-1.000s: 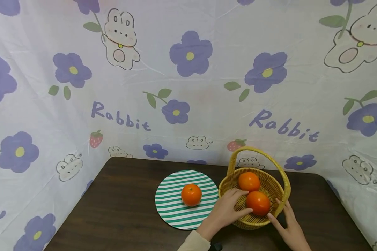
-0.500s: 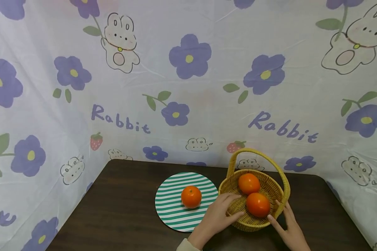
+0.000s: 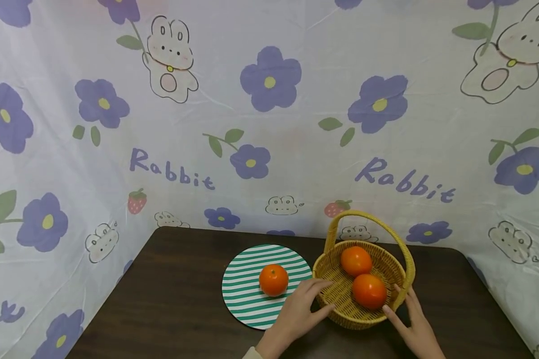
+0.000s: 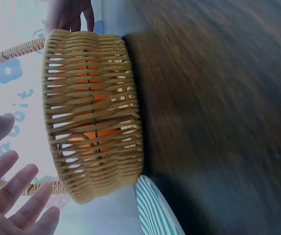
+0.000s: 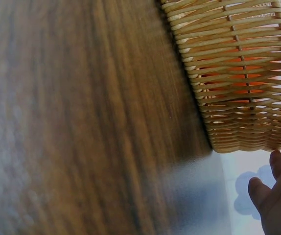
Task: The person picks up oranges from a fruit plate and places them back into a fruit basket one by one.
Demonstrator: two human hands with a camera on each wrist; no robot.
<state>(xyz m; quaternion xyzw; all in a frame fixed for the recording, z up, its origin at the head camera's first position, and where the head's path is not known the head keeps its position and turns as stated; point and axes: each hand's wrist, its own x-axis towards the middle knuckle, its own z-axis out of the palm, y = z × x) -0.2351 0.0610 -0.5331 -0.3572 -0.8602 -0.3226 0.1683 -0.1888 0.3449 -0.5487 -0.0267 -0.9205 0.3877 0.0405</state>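
Note:
A yellow wicker basket (image 3: 341, 299) with an arched handle stands on the right of the table. Two smooth, round orange-red fruits (image 3: 369, 291) lie inside it. My right hand (image 3: 414, 324) holds the basket's right rim, its thumb at the front and a fingertip showing over the edge. At the basket's front left, my left hand (image 3: 296, 311) hovers with spread, relaxed fingers and holds nothing. The left wrist view shows that hand (image 4: 13, 200) apart from the woven wall (image 4: 94, 107). An orange mandarin (image 3: 273, 280) sits on a round green-and-white striped mat (image 3: 247, 269), left of the basket.
A dark wooden table (image 3: 175, 299) carries everything. Behind it and at both sides hangs a white cloth (image 3: 296, 134) printed with purple flowers and rabbits. The mat's right edge lies close against the basket.
My left hand has drawn back leftward, away from the front fruit and out over the basket's left rim. The right hand, the basket and the fruits have stayed put.

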